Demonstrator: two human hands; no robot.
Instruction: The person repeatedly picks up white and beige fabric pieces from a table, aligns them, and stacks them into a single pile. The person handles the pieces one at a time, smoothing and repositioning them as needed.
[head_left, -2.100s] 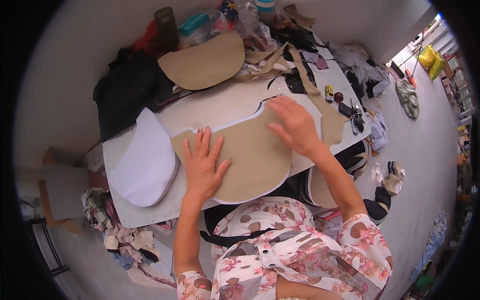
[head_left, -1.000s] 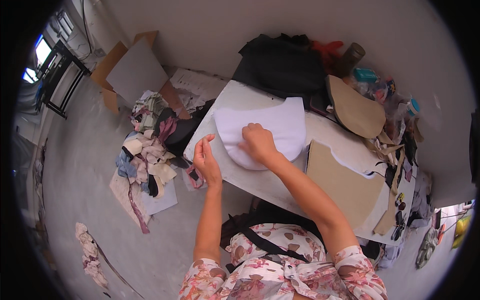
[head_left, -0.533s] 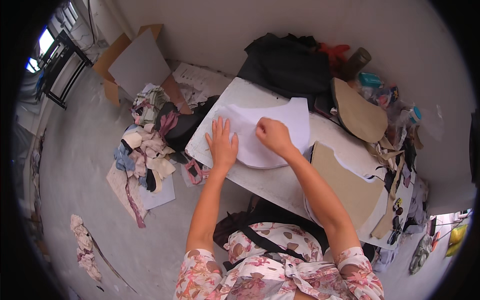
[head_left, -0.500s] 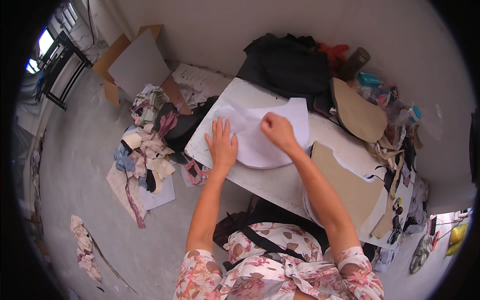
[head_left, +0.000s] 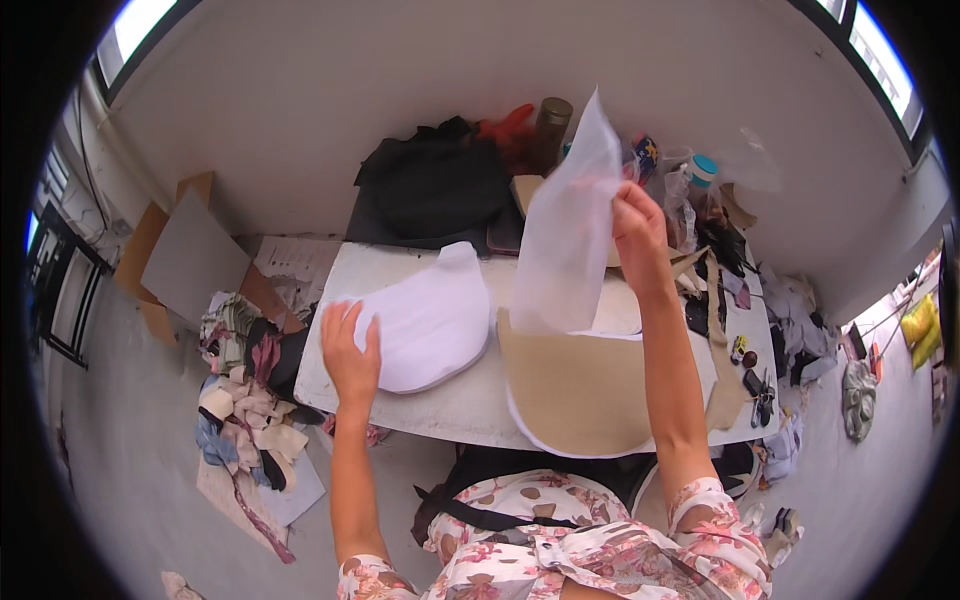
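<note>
The right hand (head_left: pixel 640 225) pinches a translucent white sheet (head_left: pixel 565 245) by its right edge, upright above the upper-left part of a tan fabric panel (head_left: pixel 580 395) on the surface (head_left: pixel 465 415). The left hand (head_left: pixel 352 355), fingers spread, is at the left edge of a white panel stack (head_left: pixel 440 320); contact cannot be confirmed. Black cloth (head_left: pixel 435 190) lies behind the stack.

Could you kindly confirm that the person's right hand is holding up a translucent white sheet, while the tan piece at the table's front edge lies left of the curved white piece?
Not quite: the tan piece lies right of the curved white piece, as the head view shows.
</note>
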